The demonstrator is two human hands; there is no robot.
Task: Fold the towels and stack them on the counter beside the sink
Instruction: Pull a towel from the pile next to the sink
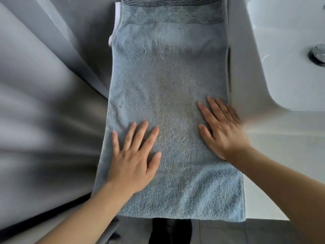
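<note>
The white counter [263, 138] filled the right side of the view, and the sink [295, 55] sunk into it serves here as the landmark. A grey wall or panel [44, 85], too blurred to name surely, took up the side of the frame away from the sink. Just beside the sink's basin, on the counter, lay the blue towel [168, 85], spread long and narrow, its patterned band at the far end and its near hem reaching the counter's front edge. A strip of something white [113, 27], perhaps another towel beneath, showed at the far corner on the side away from the sink.

The right hand [223, 131] rested flat on the towel along the edge nearest the sink, fingers straight and slightly spread, gripping nothing. The left hand [133, 155] lay flat on the edge farthest from the sink, fingers likewise straight and splayed, holding nothing. Small at the sink's far side, the chrome drain fitting [316, 54] sat well apart from the towel.

The step in hand looked like smoothing the lengthwise fold before the next fold across. To do it well, both palms should sweep outward from the middle toward the long edges, pressing out trapped air and ridges, so the layers lie square. Then the near hem ought to be pinched at both corners and carried to meet the patterned band, edges matched before pressing the crease.
</note>
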